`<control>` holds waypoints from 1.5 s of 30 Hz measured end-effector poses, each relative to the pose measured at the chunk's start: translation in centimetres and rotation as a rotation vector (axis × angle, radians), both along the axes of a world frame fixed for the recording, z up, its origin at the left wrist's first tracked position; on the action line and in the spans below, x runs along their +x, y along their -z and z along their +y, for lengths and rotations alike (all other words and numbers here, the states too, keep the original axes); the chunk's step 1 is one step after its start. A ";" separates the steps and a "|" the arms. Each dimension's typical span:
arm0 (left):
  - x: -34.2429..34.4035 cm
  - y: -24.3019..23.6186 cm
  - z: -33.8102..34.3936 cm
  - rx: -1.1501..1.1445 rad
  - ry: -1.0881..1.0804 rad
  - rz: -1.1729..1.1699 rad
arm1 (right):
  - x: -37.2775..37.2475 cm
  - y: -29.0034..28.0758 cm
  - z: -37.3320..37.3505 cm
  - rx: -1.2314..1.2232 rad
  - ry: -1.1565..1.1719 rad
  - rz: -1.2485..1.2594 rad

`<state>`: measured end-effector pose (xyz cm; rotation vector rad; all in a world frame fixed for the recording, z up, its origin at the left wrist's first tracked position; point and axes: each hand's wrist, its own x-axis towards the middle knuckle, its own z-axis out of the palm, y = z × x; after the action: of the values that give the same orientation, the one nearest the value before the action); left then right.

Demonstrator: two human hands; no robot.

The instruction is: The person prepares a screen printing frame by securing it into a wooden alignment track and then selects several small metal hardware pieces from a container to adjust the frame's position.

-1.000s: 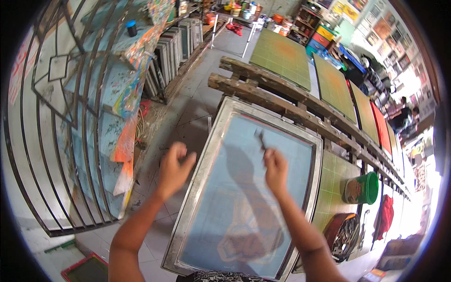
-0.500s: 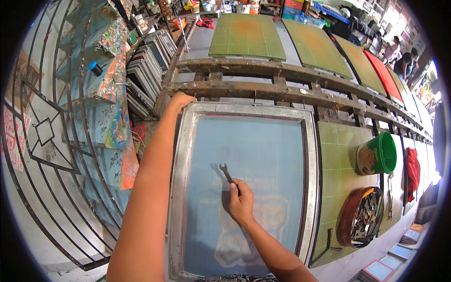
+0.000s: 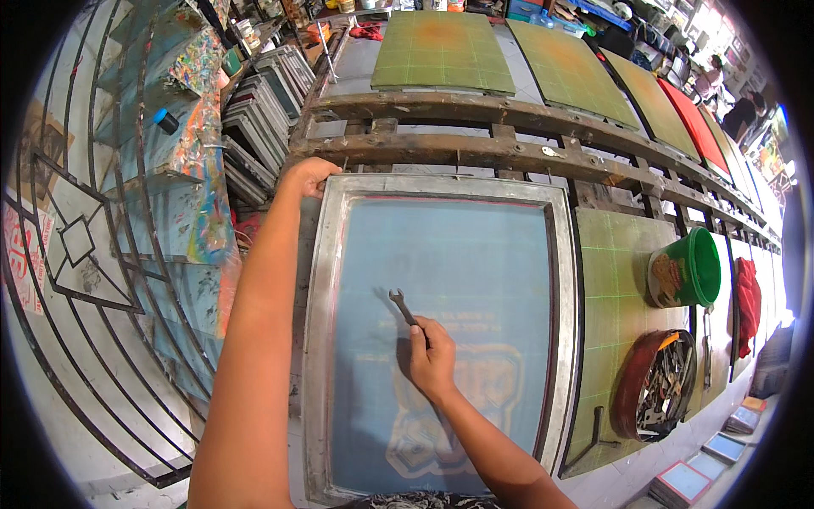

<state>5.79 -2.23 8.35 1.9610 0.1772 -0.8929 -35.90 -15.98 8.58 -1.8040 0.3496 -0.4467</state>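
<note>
- L hand (image 3: 310, 177): off screen-print frame (image 3: 458, 187) 1s ago, now at its far-L corner, fingers curled; can't tell if gripping.
- R hand (image 3: 433, 360): fingers clenched on open-end wrench (image 3: 403, 308) over frame's mesh (image 3: 458, 263).
- L prob. steadying frame.

Wrench (image 3: 405, 311)'s lower end hidden by right fingers (image 3: 437, 332), left arm (image 3: 246, 382) cut off below

1 dark open-ended wrench (image 3: 405, 310) slants above 1 blue, grey-framed screen (image 3: 449, 246) lying flat.
</note>
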 end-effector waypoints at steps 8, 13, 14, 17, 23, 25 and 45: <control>-0.8 -0.3 -1.5 -0.008 -0.032 0.034 | -0.1 -0.2 -0.2 -0.035 -0.021 0.022; 0.6 1.7 -0.5 -0.068 -0.094 0.007 | -0.2 0.0 -0.3 -0.058 -0.029 0.019; 0.8 2.1 0.0 -0.091 -0.102 0.020 | -0.2 -0.1 -0.2 -0.060 -0.030 0.018; 0.7 2.3 0.8 -0.176 -0.162 0.038 | -0.2 -0.3 0.1 -0.040 -0.038 0.028; -1.6 1.3 -2.4 -0.149 -0.105 0.030 | -0.2 0.2 -0.4 -0.056 -0.010 -0.001; -0.3 2.4 -0.7 -0.189 -0.066 0.056 | -0.2 -0.3 -0.1 -0.027 -0.039 0.030; 1.3 5.7 0.9 -0.365 -0.215 0.148 | -0.5 0.2 -0.8 0.051 -0.066 0.038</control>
<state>7.12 -1.36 2.67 1.5084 0.2840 -0.8614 -36.39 -16.74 8.38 -1.7705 0.3239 -0.3553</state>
